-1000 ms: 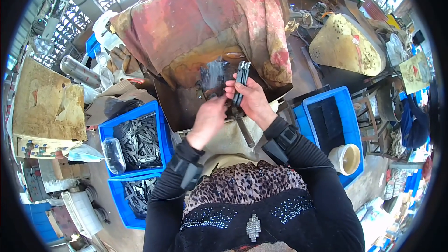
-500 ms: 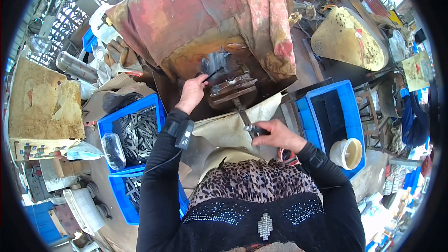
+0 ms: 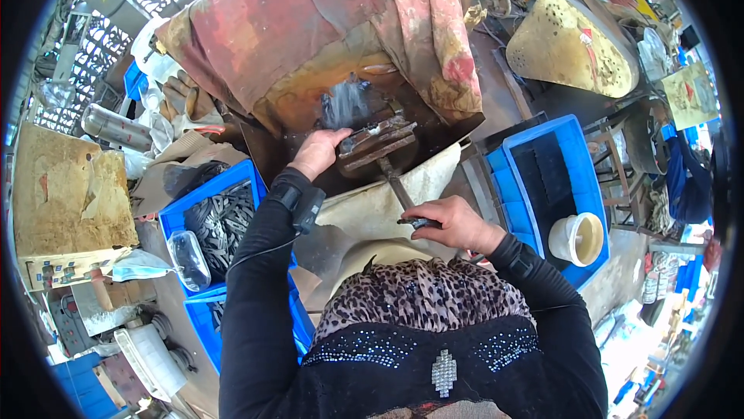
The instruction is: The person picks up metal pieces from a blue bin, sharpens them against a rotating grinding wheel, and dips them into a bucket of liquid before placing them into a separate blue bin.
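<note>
My left hand is closed at the left end of a rusty vise-like clamp, pinching a thin dark metal piece against its jaws. The piece's far end is hard to make out. A steel screw rod runs from the clamp toward me. At its near end my right hand is closed around a dark handle. Just beyond the clamp, a blurred grey patch of water or spray shows under a stained red cloth cover.
Left of me, a blue crate holds many dark metal pieces, with a clear plastic box on its edge; another blue crate stands nearer. At right, a blue bin contains a white bucket. A pale cloth hangs below the clamp.
My left hand has brought the thin dark piece down from beside the grey spray to the clamp. My right hand has stayed at the rod's handle, which has turned.
</note>
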A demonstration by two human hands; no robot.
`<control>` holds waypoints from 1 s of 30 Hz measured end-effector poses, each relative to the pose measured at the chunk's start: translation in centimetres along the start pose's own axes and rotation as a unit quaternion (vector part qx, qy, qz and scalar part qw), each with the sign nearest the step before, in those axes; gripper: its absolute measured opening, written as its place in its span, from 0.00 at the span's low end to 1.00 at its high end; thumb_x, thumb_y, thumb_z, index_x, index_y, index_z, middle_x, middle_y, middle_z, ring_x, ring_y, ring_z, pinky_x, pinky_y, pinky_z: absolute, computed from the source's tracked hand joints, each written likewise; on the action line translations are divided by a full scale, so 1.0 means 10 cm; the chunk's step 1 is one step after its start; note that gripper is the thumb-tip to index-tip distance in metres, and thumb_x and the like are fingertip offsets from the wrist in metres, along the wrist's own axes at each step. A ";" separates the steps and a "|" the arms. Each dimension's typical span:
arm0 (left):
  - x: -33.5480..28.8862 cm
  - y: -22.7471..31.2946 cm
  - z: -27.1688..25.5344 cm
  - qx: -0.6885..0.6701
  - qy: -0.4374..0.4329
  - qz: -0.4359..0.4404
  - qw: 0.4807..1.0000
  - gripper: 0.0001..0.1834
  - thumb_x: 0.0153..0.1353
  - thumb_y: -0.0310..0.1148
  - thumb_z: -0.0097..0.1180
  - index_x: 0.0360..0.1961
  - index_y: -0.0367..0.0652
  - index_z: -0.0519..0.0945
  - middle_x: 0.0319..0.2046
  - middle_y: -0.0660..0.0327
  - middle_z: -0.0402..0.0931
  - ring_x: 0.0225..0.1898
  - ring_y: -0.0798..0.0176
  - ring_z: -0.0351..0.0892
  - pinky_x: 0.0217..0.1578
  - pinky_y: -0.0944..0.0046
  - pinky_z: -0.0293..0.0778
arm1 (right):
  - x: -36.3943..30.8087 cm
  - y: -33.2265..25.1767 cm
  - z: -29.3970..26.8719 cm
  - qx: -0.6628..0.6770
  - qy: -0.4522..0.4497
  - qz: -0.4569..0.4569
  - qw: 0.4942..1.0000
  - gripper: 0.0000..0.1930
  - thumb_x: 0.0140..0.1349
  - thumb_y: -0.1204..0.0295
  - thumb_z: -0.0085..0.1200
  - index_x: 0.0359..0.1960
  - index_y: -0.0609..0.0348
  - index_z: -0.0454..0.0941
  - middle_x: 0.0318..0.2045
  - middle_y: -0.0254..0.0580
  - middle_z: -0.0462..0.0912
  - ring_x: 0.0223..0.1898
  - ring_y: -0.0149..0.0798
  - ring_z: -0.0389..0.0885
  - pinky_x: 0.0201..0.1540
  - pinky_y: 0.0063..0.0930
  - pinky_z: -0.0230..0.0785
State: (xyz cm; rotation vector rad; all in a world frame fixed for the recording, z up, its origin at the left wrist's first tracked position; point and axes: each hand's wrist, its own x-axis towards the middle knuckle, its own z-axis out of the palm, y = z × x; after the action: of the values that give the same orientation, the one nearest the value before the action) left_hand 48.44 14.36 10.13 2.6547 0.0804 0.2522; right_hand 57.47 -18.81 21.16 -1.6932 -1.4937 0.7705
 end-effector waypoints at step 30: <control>-3.86 0.05 -0.41 -0.251 0.421 -0.548 0.678 0.12 0.63 0.19 0.51 0.45 0.34 0.82 0.34 0.61 0.83 0.34 0.69 0.80 0.36 0.68 0.76 | 2.96 0.02 -0.93 0.208 0.197 0.086 0.954 0.11 0.63 0.62 0.62 0.42 0.52 0.81 0.16 0.15 0.62 0.11 0.15 0.53 0.13 0.16 0.41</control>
State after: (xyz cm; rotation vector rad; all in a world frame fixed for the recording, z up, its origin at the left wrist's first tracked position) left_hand 9.81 11.92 7.61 1.3465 1.5544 0.8643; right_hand 69.50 9.22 27.09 -1.5478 -0.8502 0.7248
